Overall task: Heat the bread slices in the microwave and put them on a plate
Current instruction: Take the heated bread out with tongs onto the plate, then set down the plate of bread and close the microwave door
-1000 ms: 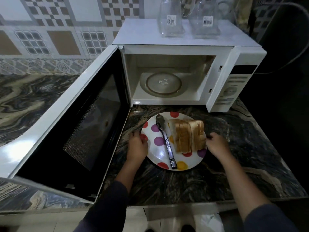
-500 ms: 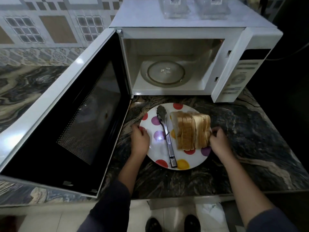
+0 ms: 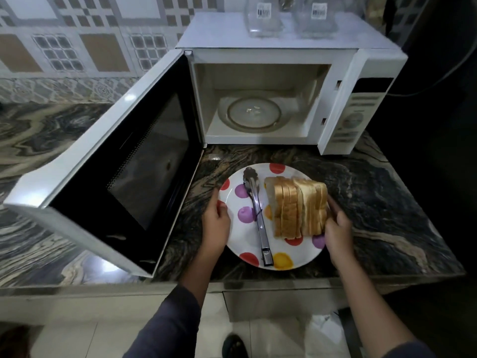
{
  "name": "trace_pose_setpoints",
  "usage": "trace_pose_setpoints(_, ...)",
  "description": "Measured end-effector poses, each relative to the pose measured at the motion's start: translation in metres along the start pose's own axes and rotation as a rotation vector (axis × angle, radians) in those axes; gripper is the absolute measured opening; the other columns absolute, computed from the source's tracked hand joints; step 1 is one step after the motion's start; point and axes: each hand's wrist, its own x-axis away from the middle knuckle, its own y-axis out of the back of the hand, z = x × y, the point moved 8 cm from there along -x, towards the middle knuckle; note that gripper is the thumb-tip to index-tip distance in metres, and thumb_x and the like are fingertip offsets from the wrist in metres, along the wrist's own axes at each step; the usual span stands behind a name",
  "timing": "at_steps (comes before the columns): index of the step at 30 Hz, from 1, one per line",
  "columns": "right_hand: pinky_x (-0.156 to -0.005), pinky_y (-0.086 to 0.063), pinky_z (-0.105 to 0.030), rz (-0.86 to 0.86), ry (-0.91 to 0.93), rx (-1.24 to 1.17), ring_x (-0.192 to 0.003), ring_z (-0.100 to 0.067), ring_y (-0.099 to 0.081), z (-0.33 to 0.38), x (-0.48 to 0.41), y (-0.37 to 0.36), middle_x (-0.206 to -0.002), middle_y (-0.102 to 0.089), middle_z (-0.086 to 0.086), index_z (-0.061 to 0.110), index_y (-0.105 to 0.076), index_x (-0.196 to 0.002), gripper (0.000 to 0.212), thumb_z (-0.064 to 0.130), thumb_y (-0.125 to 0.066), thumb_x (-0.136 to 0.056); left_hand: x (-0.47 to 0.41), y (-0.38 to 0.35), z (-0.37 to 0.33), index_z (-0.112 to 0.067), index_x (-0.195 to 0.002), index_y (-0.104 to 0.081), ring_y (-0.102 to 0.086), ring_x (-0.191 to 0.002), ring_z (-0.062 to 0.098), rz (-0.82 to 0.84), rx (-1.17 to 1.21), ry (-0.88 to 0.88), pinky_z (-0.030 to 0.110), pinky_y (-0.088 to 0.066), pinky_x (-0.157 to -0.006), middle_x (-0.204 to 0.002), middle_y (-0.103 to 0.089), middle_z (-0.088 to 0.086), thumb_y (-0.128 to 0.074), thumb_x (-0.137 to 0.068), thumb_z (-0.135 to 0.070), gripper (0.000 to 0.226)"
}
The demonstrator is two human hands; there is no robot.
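Note:
A white plate [image 3: 247,244] with coloured dots sits on the dark marbled counter in front of the microwave [image 3: 263,55]. On it stands a stack of several bread slices [image 3: 296,206] on edge, with metal tongs [image 3: 256,213] lying to their left. My left hand [image 3: 215,223] grips the plate's left rim. My right hand [image 3: 336,228] holds the right rim, fingers against the bread stack. The microwave is white, its cavity empty with a glass turntable [image 3: 254,112].
The microwave door [image 3: 124,171] swings wide to the left, over the counter. Two clear glass containers [image 3: 263,19] stand on top of the microwave. A control panel [image 3: 356,117] is on its right. The counter edge [image 3: 258,277] runs just below the plate.
Both hands have closed in on the plate's rims; the right hand moved from beside the plate to against the bread. The plate has not visibly left the counter.

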Motion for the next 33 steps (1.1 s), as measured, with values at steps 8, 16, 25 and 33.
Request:
trace_pose_setpoints(8, -0.104, -0.043, -0.046, -0.051, 0.008, -0.068, -0.12, -0.019, -0.053, -0.007, 0.058, 0.04, -0.131, -0.057, -0.004, 0.022, -0.057, -0.128, 0.037, 0.007, -0.046, -0.095, 0.078, 0.023, -0.007, -0.007, -0.135, -0.047, -0.055, -0.104, 0.01, -0.059, 0.039, -0.032, -0.003, -0.041, -0.076, -0.119, -0.058, 0.0, -0.041, -0.094, 0.002, 0.043)
trace_pose_setpoints(16, -0.101, -0.043, -0.032, 0.014, 0.019, -0.147, -0.122, -0.019, -0.052, -0.02, 0.144, 0.072, -0.131, -0.058, -0.005, 0.015, -0.059, -0.126, 0.033, 0.008, -0.051, -0.094, 0.178, 0.068, -0.01, -0.006, -0.132, -0.048, -0.054, -0.095, 0.011, -0.154, 0.054, -0.025, -0.006, -0.037, -0.065, -0.111, -0.058, 0.0, -0.042, -0.093, 0.004, 0.041)
trace_pose_setpoints(25, -0.106, -0.041, -0.043, 0.178, 0.022, -0.122, -0.12, -0.021, -0.055, -0.041, 0.245, 0.041, -0.129, -0.06, -0.007, 0.011, -0.059, -0.125, 0.032, 0.01, -0.052, -0.094, 0.277, 0.171, 0.022, -0.009, -0.135, -0.047, -0.056, -0.109, 0.019, -0.325, 0.012, 0.065, 0.022, -0.041, -0.087, -0.122, -0.06, 0.006, -0.044, -0.094, -0.006, 0.041)
trace_pose_setpoints(33, -0.104, -0.044, -0.037, 0.352, 0.004, -0.082, -0.116, -0.014, -0.056, -0.055, 0.316, -0.049, -0.127, -0.058, 0.001, 0.014, -0.054, -0.131, 0.038, 0.003, -0.047, -0.095, 0.31, 0.28, 0.051, -0.007, -0.13, -0.051, -0.053, -0.104, 0.013, -0.485, -0.007, 0.125, 0.017, -0.037, -0.084, -0.112, -0.057, -0.002, -0.044, -0.094, -0.003, 0.037)
